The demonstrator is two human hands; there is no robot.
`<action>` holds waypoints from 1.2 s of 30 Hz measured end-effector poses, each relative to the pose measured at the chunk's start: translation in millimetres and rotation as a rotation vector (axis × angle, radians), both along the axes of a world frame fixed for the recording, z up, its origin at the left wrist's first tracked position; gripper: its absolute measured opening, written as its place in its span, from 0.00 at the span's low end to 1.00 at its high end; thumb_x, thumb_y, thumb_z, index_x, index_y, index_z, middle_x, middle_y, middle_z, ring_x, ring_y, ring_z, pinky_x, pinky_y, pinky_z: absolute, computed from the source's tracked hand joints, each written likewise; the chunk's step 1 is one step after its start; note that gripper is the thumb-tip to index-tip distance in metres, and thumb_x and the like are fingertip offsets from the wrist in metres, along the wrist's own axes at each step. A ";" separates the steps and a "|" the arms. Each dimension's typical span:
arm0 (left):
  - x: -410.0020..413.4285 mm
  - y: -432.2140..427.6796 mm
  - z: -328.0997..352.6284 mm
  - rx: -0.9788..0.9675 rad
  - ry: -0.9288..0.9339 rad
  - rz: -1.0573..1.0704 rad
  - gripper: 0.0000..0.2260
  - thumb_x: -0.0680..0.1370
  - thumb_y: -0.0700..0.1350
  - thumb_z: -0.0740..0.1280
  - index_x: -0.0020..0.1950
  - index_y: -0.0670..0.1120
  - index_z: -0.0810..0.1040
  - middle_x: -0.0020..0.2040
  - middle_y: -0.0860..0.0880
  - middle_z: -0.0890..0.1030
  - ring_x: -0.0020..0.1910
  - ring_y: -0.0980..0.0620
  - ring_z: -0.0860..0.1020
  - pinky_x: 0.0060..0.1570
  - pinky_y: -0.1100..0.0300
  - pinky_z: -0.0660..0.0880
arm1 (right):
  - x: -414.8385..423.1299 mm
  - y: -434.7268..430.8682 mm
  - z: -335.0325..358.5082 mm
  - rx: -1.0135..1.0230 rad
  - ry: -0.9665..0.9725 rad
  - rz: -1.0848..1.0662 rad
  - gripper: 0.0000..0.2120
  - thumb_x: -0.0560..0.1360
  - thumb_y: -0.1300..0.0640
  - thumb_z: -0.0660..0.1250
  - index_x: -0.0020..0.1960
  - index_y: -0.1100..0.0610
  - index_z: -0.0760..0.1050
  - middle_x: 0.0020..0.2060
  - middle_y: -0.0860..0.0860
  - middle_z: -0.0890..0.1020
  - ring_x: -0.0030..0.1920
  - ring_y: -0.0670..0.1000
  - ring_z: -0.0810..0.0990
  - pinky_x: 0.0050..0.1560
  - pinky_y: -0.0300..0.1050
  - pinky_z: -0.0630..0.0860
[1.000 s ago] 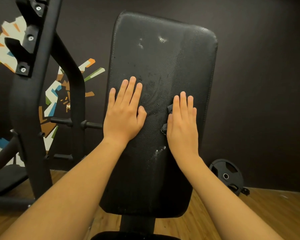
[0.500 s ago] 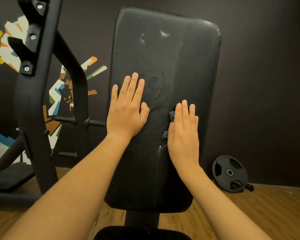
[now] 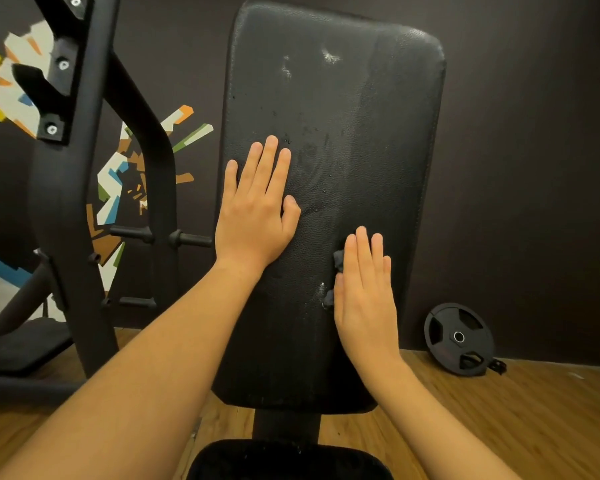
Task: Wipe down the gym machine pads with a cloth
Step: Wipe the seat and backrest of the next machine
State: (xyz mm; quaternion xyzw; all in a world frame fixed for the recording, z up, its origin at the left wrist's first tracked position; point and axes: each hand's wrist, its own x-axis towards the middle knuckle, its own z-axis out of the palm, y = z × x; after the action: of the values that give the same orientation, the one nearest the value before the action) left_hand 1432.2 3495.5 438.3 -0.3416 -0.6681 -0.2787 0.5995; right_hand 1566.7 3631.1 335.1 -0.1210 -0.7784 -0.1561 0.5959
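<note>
A: Starting at the far left: black machine frame (image 3: 63,209), upright, with bolted brackets up top and short pegs (image 3: 132,233) sticking out lower down. Behind it, a colourful mural (image 3: 7,88) on the dark wall.

B: And next along?

A: Left grip (image 3: 253,216), wide and holding nothing. Lies flat on the left half of the back pad (image 3: 343,116), fingers straight and close together, pointing up, thumb tucked beside the palm.

B: Any marks on that pad?

A: Pale scuffs near the top, faint smears in the middle above the fingertips, one small light fleck low down beside the other palm.

B: Moving right, then.

A: Right grip (image 3: 364,289), lower on the pad than the left and apart from it. Wide too: fingers straight, palm pressing the cloth (image 3: 338,259) against the pad's right half.

B: Showing how much of the cloth?

A: Very little. Dark, mostly hidden under the palm; shows only as two small bunched bits along the thumb side.

B: Further right?

A: Black weight plate (image 3: 458,337), leaning on the wall, standing on the wooden floor (image 3: 551,410), well apart from the pad.

B: And underneath?

A: Dark seat pad (image 3: 288,459) at the bottom edge, just below the back pad's post.
</note>
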 end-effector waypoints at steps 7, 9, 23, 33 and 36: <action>-2.4 -0.5 1.7 0.009 -0.004 -0.004 0.27 0.83 0.50 0.55 0.82 0.45 0.59 0.83 0.45 0.56 0.82 0.46 0.52 0.80 0.44 0.49 | 3.4 0.0 -3.4 0.015 -0.038 0.002 0.30 0.85 0.63 0.58 0.81 0.61 0.48 0.82 0.60 0.53 0.83 0.58 0.46 0.82 0.55 0.47; -0.5 -0.1 0.1 0.008 -0.001 -0.003 0.27 0.83 0.50 0.55 0.82 0.46 0.59 0.83 0.45 0.56 0.82 0.46 0.52 0.80 0.44 0.49 | -1.1 -3.2 9.9 -0.027 -0.006 -0.013 0.29 0.85 0.61 0.56 0.81 0.61 0.47 0.82 0.59 0.51 0.83 0.59 0.46 0.81 0.56 0.49; -1.4 1.2 0.3 0.017 0.012 -0.013 0.27 0.83 0.51 0.54 0.82 0.46 0.60 0.83 0.45 0.57 0.82 0.46 0.53 0.79 0.45 0.48 | 3.2 -5.5 -41.7 -0.035 -0.026 -0.017 0.31 0.83 0.61 0.57 0.81 0.61 0.47 0.81 0.57 0.52 0.83 0.56 0.44 0.82 0.51 0.42; 0.0 -0.5 -0.6 0.007 0.011 -0.019 0.27 0.83 0.51 0.53 0.82 0.45 0.59 0.83 0.45 0.56 0.82 0.46 0.53 0.79 0.44 0.48 | 14.5 -9.6 -121.4 -0.067 -0.151 -0.029 0.36 0.81 0.55 0.55 0.84 0.58 0.41 0.83 0.55 0.45 0.83 0.56 0.44 0.81 0.49 0.41; -0.7 -0.3 -0.8 0.007 0.005 -0.021 0.27 0.83 0.50 0.54 0.82 0.45 0.59 0.83 0.45 0.56 0.82 0.46 0.53 0.79 0.45 0.47 | 10.0 -8.6 -88.5 -0.089 -0.108 -0.012 0.34 0.81 0.60 0.60 0.82 0.61 0.47 0.82 0.59 0.51 0.83 0.57 0.45 0.81 0.51 0.42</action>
State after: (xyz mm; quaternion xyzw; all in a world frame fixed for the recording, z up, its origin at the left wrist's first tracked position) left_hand 1431.5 3495.1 437.5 -0.3470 -0.6620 -0.2862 0.5995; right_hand 1576.8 3622.5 246.6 -0.1433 -0.8147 -0.1312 0.5463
